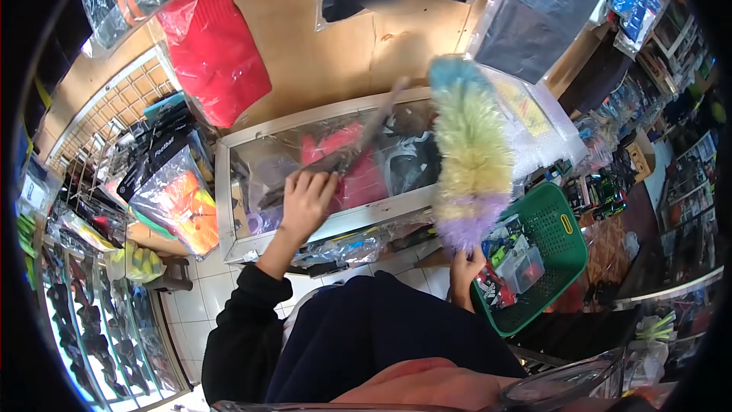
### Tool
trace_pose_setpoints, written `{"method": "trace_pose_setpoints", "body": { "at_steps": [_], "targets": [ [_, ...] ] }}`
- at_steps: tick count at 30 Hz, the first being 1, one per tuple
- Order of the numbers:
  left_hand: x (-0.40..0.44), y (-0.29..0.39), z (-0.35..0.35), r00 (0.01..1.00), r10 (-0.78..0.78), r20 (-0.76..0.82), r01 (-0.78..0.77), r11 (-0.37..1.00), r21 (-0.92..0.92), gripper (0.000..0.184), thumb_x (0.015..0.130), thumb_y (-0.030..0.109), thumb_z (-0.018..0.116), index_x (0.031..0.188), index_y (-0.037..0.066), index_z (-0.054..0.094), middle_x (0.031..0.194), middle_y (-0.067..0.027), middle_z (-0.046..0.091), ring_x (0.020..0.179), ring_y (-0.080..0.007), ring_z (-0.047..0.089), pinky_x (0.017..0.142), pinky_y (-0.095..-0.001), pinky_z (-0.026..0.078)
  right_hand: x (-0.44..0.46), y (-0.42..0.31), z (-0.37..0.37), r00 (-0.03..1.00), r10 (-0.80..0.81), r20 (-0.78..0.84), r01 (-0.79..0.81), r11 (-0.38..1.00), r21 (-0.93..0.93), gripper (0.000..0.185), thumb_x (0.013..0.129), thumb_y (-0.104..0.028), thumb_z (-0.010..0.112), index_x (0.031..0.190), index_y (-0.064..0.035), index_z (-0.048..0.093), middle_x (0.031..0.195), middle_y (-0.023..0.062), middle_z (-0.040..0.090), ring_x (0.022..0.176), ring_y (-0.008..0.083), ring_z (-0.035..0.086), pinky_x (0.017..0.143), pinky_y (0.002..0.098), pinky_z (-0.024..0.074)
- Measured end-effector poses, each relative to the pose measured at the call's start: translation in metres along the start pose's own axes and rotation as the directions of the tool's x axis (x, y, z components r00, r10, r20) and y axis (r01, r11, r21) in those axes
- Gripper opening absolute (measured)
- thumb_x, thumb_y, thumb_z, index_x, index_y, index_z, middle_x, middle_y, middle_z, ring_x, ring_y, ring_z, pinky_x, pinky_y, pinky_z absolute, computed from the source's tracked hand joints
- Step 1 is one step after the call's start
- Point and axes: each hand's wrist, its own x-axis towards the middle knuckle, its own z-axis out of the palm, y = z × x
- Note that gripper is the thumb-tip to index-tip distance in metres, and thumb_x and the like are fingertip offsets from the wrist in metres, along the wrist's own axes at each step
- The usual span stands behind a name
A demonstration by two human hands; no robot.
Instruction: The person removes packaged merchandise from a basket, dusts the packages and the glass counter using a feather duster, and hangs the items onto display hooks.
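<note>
My left hand [309, 197] is over the glass top of a display case [328, 223], its fingers closed on a long, dark grey-brown strip [347, 156]. That strip slants up toward the back edge, where its far end is blurred; it looks like a rag, though its exact kind is unclear. In my right hand [466, 268] is the lower end of a fluffy duster [473, 149], blue at the tip, yellow in the middle and purple near the grip. The duster stands above the case's right end.
A green plastic basket [564, 252] with small packaged goods is beside my right hand. Red knitted wear in plastic [217, 49] hangs at the back left. Packaged football goods [171, 183] crowd the left side. Bubble-wrapped items [545, 126] lie right of the duster.
</note>
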Motion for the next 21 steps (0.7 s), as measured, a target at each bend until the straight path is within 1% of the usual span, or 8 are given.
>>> {"method": "trace_pose_setpoints", "body": {
  "at_steps": [1, 4, 7, 13, 15, 17, 19, 21],
  "targets": [
    [-0.005, 0.007, 0.001, 1.000, -0.006, 0.010, 0.007, 1.000, -0.028, 0.034, 0.072, 0.013, 0.060, 0.106, 0.009, 0.064, 0.096, -0.0043, 0.057, 0.090, -0.0217, 0.054, 0.084, -0.0390, 0.041, -0.003, -0.001, 0.002, 1.000, 0.002, 0.009, -0.002, 1.000, -0.003, 0.026, 0.078, 0.001, 0.052, 0.102, 0.0083, 0.062, 0.085, 0.0220, 0.066, 0.077, 0.0230, 0.064, 0.071, 0.0339, 0.0489],
    [-0.021, 0.020, 0.004, 0.997, -0.062, 0.046, 0.069, 0.983, -0.169, 0.028, 0.074, 0.009, 0.062, 0.102, 0.007, 0.065, 0.095, -0.0052, 0.057, 0.087, -0.0228, 0.055, 0.081, -0.0387, 0.043, -0.004, -0.025, 0.005, 0.878, -0.451, 0.159, 0.446, 0.893, 0.067, 0.030, 0.070, 0.002, 0.059, 0.099, 0.0034, 0.065, 0.084, 0.0204, 0.064, 0.069, 0.0383, 0.062, 0.065, 0.0382, 0.0509],
    [-0.034, 0.024, -0.006, 0.996, -0.090, 0.024, 0.093, 0.952, -0.291, 0.026, 0.073, 0.007, 0.066, 0.098, 0.007, 0.066, 0.097, -0.0063, 0.059, 0.087, -0.0250, 0.056, 0.076, -0.0376, 0.044, -0.001, -0.028, -0.006, 0.864, -0.385, 0.323, 0.461, 0.863, -0.206, 0.033, 0.069, 0.001, 0.060, 0.102, 0.0010, 0.065, 0.086, 0.0197, 0.062, 0.068, 0.0385, 0.061, 0.062, 0.0398, 0.0503],
    [-0.060, -0.007, -0.041, 0.795, -0.501, -0.342, 0.504, 0.859, -0.086, 0.041, 0.071, 0.002, 0.068, 0.111, 0.006, 0.060, 0.104, -0.0112, 0.058, 0.093, -0.0314, 0.054, 0.082, -0.0402, 0.040, 0.011, -0.019, 0.019, 0.939, -0.316, 0.139, 0.332, 0.936, -0.116, 0.029, 0.072, 0.000, 0.057, 0.099, 0.0018, 0.065, 0.080, 0.0193, 0.059, 0.066, 0.0384, 0.058, 0.061, 0.0402, 0.0478],
    [-0.070, -0.018, -0.038, 0.733, -0.601, -0.320, 0.592, 0.794, -0.136, 0.042, 0.074, 0.003, 0.067, 0.115, 0.003, 0.056, 0.106, -0.0137, 0.057, 0.096, -0.0328, 0.054, 0.085, -0.0407, 0.041, 0.004, -0.029, 0.020, 0.936, -0.304, 0.177, 0.317, 0.947, -0.052, 0.028, 0.071, 0.001, 0.056, 0.098, 0.0019, 0.065, 0.077, 0.0188, 0.058, 0.064, 0.0374, 0.058, 0.059, 0.0391, 0.0472],
    [-0.079, -0.023, -0.032, 0.663, -0.688, -0.295, 0.663, 0.723, -0.195, 0.042, 0.078, 0.004, 0.066, 0.118, 0.001, 0.052, 0.107, -0.0162, 0.056, 0.099, -0.0342, 0.053, 0.089, -0.0412, 0.041, -0.005, -0.039, 0.009, 0.754, -0.267, 0.600, 0.360, 0.932, -0.037, 0.029, 0.071, 0.001, 0.055, 0.098, 0.0015, 0.065, 0.071, 0.0160, 0.058, 0.058, 0.0301, 0.058, 0.054, 0.0347, 0.0448],
    [-0.087, -0.025, -0.028, 0.630, -0.773, -0.076, 0.730, 0.623, -0.280, 0.044, 0.078, 0.005, 0.066, 0.119, -0.001, 0.051, 0.105, -0.0165, 0.058, 0.098, -0.0328, 0.055, 0.088, -0.0411, 0.041, -0.005, -0.049, 0.015, 0.781, -0.253, 0.572, 0.289, 0.957, 0.028, 0.024, 0.070, 0.004, 0.054, 0.091, -0.0003, 0.065, 0.065, 0.0135, 0.053, 0.052, 0.0267, 0.054, 0.048, 0.0346, 0.0397],
    [-0.078, -0.026, -0.032, 0.702, -0.708, -0.077, 0.690, 0.703, -0.171, 0.043, 0.078, 0.005, 0.065, 0.119, 0.001, 0.052, 0.103, -0.0162, 0.060, 0.096, -0.0325, 0.056, 0.088, -0.0411, 0.042, 0.000, -0.043, 0.020, 0.838, -0.298, 0.456, 0.328, 0.945, 0.014, 0.025, 0.068, 0.007, 0.053, 0.090, 0.0007, 0.065, 0.065, 0.0141, 0.052, 0.053, 0.0269, 0.055, 0.049, 0.0346, 0.0395]
  ]
}}
